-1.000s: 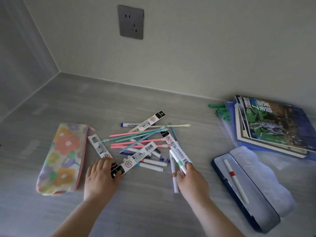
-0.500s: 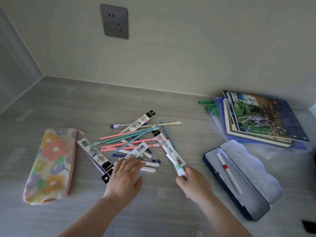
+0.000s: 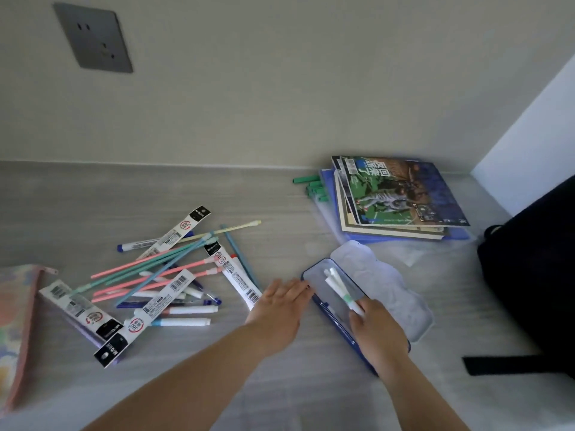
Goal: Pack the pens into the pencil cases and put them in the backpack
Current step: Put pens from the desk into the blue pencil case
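A pile of pens (image 3: 174,275) and packaged refills lies on the grey desk, left of centre. An open blue pencil case (image 3: 326,301) sits to their right, its pale lid (image 3: 385,284) folded back. My right hand (image 3: 378,329) is over the case's near end, shut on a couple of white pens (image 3: 340,290) that lie inside the tray. My left hand (image 3: 281,301) rests flat and open against the case's left edge. A floral fabric pencil case (image 3: 15,321) lies at the far left. The dark backpack (image 3: 532,269) stands at the right edge.
A stack of books and magazines (image 3: 395,194) on a blue folder lies behind the case, with green pens (image 3: 311,185) beside it. A backpack strap (image 3: 510,365) lies on the desk at right. The wall with a socket (image 3: 93,38) runs along the back.
My right hand carried the white pens from the pile rightward into the blue case. My left hand left the pile and moved to the case's left edge. The view shifted right, revealing the backpack.
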The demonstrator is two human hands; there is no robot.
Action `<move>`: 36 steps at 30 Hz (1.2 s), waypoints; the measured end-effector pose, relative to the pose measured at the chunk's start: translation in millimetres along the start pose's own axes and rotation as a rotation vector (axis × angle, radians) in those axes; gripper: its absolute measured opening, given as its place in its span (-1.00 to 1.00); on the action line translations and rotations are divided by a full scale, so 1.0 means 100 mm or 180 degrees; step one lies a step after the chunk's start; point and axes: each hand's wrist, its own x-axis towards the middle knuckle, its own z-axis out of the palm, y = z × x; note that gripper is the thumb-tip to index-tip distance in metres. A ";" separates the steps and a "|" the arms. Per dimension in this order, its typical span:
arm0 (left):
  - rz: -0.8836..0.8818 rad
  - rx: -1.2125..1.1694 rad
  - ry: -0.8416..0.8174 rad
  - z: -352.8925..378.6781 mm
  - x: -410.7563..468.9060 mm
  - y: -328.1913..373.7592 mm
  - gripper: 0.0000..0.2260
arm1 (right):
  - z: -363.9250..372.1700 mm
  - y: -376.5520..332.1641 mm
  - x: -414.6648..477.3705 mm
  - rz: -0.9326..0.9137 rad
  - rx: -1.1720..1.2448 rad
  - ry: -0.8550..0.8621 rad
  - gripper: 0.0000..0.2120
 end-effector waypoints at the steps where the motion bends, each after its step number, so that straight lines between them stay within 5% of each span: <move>1: 0.0015 0.0077 -0.0027 -0.02 0.08 0.03 -0.48 | 0.01 0.02 0.01 0.0017 -0.0035 -0.0017 -0.79; 17: -0.0285 0.0009 -0.0047 0.08 0.04 -0.02 -0.54 | 0.16 0.13 0.06 -0.1082 -0.0178 0.0071 -0.77; 24: -0.0261 -0.0234 0.0126 0.05 -0.03 0.00 -0.55 | 0.16 0.12 0.00 -0.1077 0.0050 0.0268 -0.80; 29: -0.0096 -0.0434 0.1196 -0.12 -0.35 -0.08 -0.58 | 0.16 -0.19 -0.12 -0.1541 0.0620 0.0784 -0.75; 31: -0.0393 -0.0571 0.1478 -0.12 -0.58 -0.23 -0.76 | 0.20 -0.43 -0.20 -0.1952 0.0588 0.0631 -0.70; 36: -0.1354 -0.0229 0.1083 -0.07 -1.10 -0.62 -0.52 | 0.40 -1.02 -0.37 -0.2829 0.0249 0.0146 -0.63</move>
